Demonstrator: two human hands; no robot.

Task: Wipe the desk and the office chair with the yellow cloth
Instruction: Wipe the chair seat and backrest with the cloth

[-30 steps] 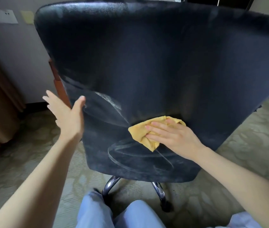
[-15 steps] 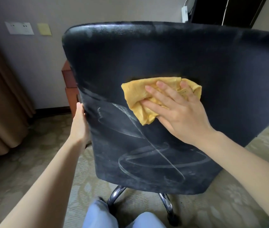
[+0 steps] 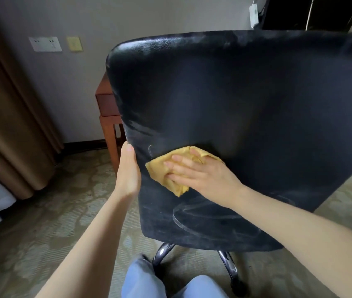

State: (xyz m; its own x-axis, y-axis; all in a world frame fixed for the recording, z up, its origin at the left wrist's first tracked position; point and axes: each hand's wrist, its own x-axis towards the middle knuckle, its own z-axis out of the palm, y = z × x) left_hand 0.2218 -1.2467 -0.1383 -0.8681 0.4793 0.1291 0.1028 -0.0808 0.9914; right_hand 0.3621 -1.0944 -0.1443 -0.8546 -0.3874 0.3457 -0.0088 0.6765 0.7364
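Curtains hang at the left, with wall sockets beside them. Right of those, a corner of the wooden desk shows against the far wall, mostly hidden by the chair, whose black back faces the camera and fills the middle and right. The left hand clasps the back's left edge, thumb on the near face and fingers out of sight behind it, steadying the chair. Just right of it the cloth, bunched, lies against the lower left of the back. The right hand presses it flat there, fingers straight and slightly spread. Pale curved streaks mark the surface below the cloth, near the bottom rim. The step in hand looks to be wiping the chair's back; whether the desk is done cannot be told. The next stroke likely calls for firm, even pressure down over those streaks, with the left hand bracing so the chair, on its chrome base, neither swivels nor rolls away.
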